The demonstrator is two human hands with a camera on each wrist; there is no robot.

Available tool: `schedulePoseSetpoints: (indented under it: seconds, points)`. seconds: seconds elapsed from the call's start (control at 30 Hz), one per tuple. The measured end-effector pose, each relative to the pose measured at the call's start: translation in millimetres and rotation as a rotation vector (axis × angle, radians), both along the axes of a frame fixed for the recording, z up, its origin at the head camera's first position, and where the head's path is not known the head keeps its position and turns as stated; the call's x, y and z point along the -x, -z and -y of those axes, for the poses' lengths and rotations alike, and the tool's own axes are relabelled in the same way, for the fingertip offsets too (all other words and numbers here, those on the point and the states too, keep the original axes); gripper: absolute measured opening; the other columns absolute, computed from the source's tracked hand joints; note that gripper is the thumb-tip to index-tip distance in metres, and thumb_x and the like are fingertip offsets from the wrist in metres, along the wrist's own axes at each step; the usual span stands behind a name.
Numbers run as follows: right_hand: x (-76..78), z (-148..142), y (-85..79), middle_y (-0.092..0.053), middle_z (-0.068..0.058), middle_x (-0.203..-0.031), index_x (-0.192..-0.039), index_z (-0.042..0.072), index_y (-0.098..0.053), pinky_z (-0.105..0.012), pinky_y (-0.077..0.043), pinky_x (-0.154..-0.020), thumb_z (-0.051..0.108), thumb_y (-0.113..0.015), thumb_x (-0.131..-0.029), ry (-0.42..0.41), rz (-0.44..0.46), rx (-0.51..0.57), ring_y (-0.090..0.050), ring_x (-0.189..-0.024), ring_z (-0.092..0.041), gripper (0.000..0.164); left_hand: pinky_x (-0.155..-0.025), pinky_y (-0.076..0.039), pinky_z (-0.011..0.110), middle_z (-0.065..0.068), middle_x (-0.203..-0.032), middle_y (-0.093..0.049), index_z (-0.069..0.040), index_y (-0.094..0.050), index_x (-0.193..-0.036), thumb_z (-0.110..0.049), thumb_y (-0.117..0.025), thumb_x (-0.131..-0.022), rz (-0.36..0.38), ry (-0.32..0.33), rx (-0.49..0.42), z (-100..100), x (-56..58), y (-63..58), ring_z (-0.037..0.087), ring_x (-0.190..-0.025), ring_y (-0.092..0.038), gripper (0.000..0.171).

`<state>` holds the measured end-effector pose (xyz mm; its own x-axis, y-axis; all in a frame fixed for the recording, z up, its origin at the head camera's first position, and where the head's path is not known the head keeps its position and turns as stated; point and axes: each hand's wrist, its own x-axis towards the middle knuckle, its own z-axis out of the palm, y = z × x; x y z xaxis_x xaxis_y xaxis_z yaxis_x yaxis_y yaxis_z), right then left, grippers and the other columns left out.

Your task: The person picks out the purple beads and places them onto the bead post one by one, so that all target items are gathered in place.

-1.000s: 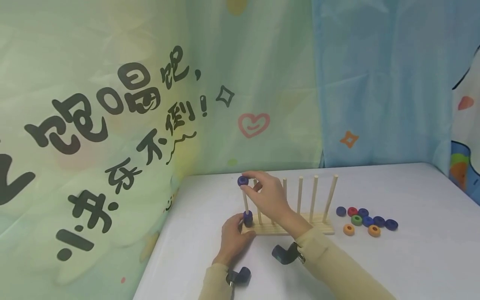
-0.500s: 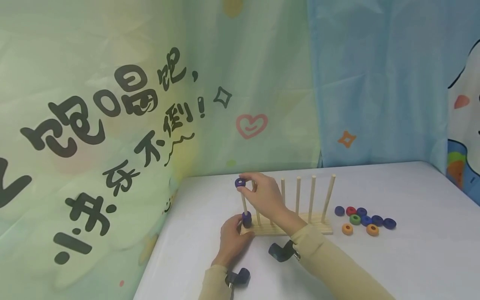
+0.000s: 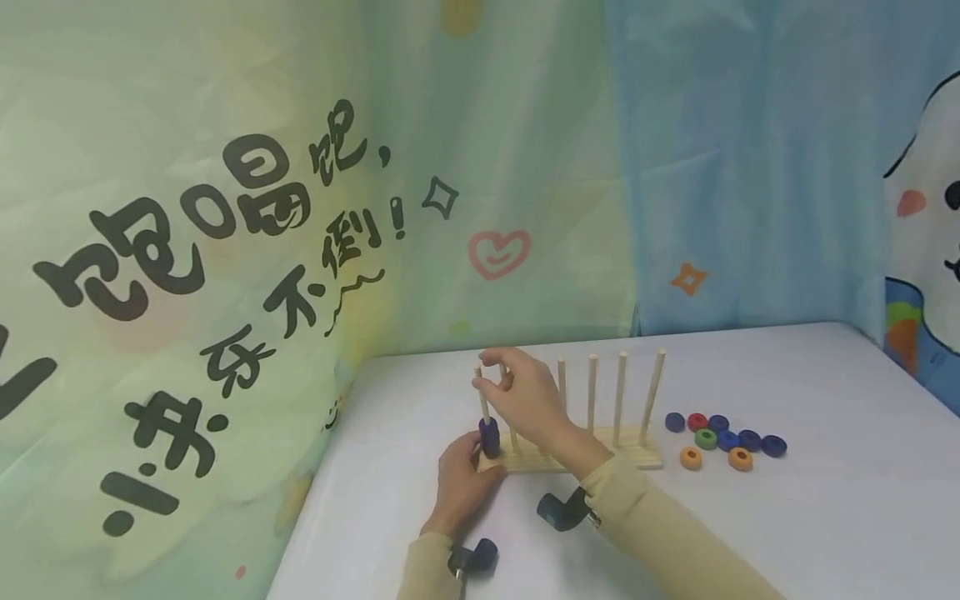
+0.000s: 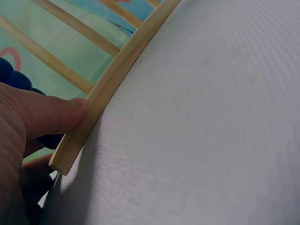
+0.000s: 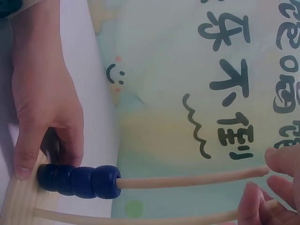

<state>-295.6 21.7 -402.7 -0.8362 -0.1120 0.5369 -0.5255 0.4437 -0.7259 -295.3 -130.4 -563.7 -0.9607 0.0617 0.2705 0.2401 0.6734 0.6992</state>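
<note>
My left hand grips the left end of a wooden peg board, with the thumb on its front edge. A short stack of dark blue beads sits at the bottom of the leftmost peg, close beside that hand. At this peg's top is my right hand, its thumb and forefinger apart around the tip and no bead between them. The other pegs stand bare where they show; the right hand hides part of some. In the left wrist view, the thumb partly covers the blue beads.
On the white table, right of the board, lie loose beads: several blue, a red one, a green one and two orange ones. Printed curtains hang behind and to the left.
The blue bead that my right hand pinched at the top of the leftmost peg has been let go and now sits on the stack below. The left hand keeps its grip.
</note>
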Motion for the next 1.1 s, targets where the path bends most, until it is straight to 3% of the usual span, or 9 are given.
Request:
schedulePoseSetpoints:
  seconds: [0.27, 0.43, 0.83, 1.1]
  points:
    - [-12.1, 1.2, -1.8, -0.069, 0.002, -0.105, -0.111, 0.012, -0.07, -0.022, -0.05, -0.047, 0.012, -0.071, -0.087, -0.025, -0.09, 0.047, -0.062, -0.067, -0.006, 0.023, -0.111, -0.032, 0.055, 0.011, -0.127, -0.063, -0.009, -0.063, -0.124, -0.025, -0.079, -0.074, 0.029, -0.015, -0.019, 4.6, -1.6, 0.5, 0.034, -0.126, -0.051, 0.055]
    - [-23.8, -8.7, 1.6, -0.072, 0.002, -0.094, -0.104, 0.011, -0.072, -0.023, -0.052, -0.052, 0.01, -0.069, -0.088, -0.06, -0.053, 0.039, -0.063, -0.065, -0.009, 0.017, -0.11, -0.034, 0.055, 0.011, -0.126, -0.064, -0.009, -0.063, -0.123, -0.025, -0.08, -0.073, 0.002, -0.019, -0.015, 3.2, -0.2, 2.6, 0.034, -0.124, -0.053, 0.055]
    - [-42.7, -59.5, 74.3, -0.073, 0.002, -0.089, -0.097, 0.012, -0.073, -0.022, -0.051, -0.054, 0.009, -0.074, -0.084, 0.101, 0.078, 0.038, -0.06, -0.065, -0.006, 0.014, -0.113, -0.03, 0.054, 0.01, -0.129, -0.062, -0.01, -0.063, -0.124, -0.025, -0.08, -0.073, 0.017, -0.01, -0.013, -0.5, 1.8, 5.4, 0.033, -0.127, -0.051, 0.056]
    - [-58.2, -98.6, 95.8, -0.073, -0.003, -0.092, -0.099, 0.01, -0.073, -0.021, -0.049, -0.05, 0.009, -0.073, -0.086, 0.184, 0.177, 0.062, -0.059, -0.066, -0.007, 0.013, -0.111, -0.033, 0.053, 0.012, -0.127, -0.063, -0.009, -0.063, -0.122, -0.025, -0.08, -0.073, 0.003, -0.009, 0.012, -1.3, 1.8, 5.1, 0.034, -0.125, -0.052, 0.054]
